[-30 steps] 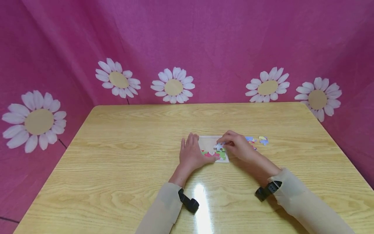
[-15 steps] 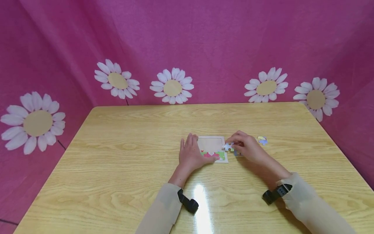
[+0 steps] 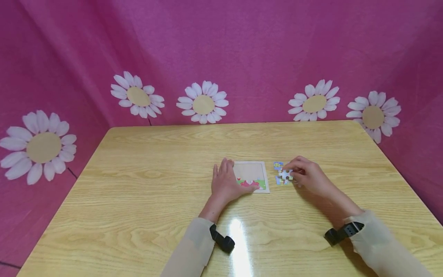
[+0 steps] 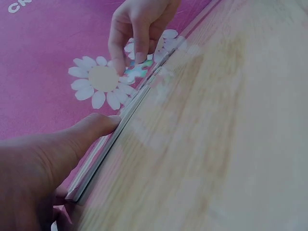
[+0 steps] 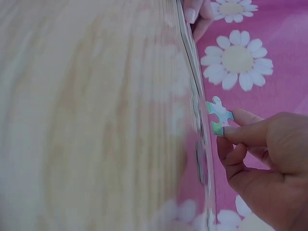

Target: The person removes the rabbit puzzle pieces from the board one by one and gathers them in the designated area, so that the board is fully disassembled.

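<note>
White-edged puzzle tray [image 3: 250,170], pink-and-green row [image 3: 250,183] inside, left grip [image 3: 226,184] spread against it, right grip [image 3: 309,176] pinching pale piece [image 3: 285,175]

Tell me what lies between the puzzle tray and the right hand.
From the puzzle tray outward, the head view shows a strip of bare table, then loose puzzle pieces and the piece pinched by the right hand.

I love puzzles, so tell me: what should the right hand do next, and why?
Probably set its piece down by the loose pieces. The right hand has carried it away from the tray to beside them, and still pinches it. The tray's upper part is bare, so perhaps another piece should be tried first.
</note>
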A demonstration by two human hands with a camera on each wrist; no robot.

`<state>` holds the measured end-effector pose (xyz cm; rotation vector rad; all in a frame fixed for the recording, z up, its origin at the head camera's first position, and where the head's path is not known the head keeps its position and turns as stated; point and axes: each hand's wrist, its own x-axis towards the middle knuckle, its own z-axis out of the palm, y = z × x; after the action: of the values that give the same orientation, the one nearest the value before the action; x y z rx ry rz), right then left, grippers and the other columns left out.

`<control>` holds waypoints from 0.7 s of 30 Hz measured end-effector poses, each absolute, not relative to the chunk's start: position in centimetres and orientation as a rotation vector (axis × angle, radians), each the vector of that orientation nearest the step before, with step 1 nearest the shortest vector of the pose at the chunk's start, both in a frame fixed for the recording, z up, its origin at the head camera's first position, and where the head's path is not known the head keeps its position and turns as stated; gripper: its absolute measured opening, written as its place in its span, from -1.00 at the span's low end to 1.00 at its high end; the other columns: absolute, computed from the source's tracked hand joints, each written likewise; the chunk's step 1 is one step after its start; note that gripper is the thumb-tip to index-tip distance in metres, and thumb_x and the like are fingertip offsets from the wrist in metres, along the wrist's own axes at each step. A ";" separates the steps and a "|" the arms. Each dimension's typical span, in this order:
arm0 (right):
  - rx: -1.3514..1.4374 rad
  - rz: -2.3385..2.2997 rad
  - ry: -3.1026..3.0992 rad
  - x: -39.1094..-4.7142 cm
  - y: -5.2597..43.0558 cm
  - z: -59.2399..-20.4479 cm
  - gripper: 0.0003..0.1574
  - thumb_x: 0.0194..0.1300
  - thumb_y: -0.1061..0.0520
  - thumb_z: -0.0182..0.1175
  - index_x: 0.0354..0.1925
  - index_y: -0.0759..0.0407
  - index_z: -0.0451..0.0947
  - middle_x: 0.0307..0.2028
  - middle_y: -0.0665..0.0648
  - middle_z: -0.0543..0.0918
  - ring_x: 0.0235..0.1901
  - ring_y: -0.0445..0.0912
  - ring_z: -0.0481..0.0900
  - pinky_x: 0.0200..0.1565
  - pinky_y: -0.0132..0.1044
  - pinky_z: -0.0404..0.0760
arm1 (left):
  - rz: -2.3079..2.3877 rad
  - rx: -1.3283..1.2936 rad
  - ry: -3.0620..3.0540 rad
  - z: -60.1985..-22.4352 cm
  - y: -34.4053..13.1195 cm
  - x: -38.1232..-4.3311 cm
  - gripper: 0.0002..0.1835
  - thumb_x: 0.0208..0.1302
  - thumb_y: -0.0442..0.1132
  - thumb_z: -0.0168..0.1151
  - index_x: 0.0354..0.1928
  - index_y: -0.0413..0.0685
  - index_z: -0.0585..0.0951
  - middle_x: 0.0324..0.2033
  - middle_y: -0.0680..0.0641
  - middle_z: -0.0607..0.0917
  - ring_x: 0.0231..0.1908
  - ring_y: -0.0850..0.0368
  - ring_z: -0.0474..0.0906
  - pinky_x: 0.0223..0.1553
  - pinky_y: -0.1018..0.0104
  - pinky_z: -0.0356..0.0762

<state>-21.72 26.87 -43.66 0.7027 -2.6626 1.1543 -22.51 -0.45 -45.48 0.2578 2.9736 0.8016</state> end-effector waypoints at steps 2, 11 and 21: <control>0.691 1.148 -2.670 -21.6 27.3 -43.6 -0.72 0.22 0.50 0.18 -0.15 0.29 0.67 -0.21 0.19 0.58 -0.49 -0.27 0.52 -0.54 -0.42 0.57 | 0.808 0.256 2.973 -45.5 -0.5 -22.5 0.22 -0.19 0.45 0.40 0.42 -0.13 0.18 0.43 -0.12 0.22 0.49 0.00 0.07 0.58 -0.01 -0.21; 0.652 0.964 -2.630 -21.0 29.4 -43.6 -0.65 0.12 0.54 0.24 -0.18 0.24 0.70 -0.30 0.11 0.62 -0.32 -0.43 0.45 -0.31 -0.64 0.52 | 0.811 0.261 2.964 -45.4 -0.6 -22.4 0.22 -0.17 0.44 0.40 0.43 -0.13 0.16 0.42 -0.12 0.22 0.48 -0.01 0.09 0.58 -0.01 -0.22; 0.585 0.965 -2.651 -20.2 31.4 -43.3 -0.68 0.15 0.52 0.23 -0.17 0.25 0.69 -0.27 0.14 0.62 -0.31 -0.42 0.46 -0.28 -0.69 0.49 | 0.820 0.263 2.958 -45.4 -0.6 -22.4 0.23 -0.18 0.44 0.40 0.44 -0.14 0.16 0.43 -0.12 0.20 0.50 -0.01 0.06 0.58 -0.01 -0.23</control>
<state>-20.21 31.39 -43.31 0.5851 -2.6515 0.9646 -22.39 -0.57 -45.38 0.2634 2.9576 0.8203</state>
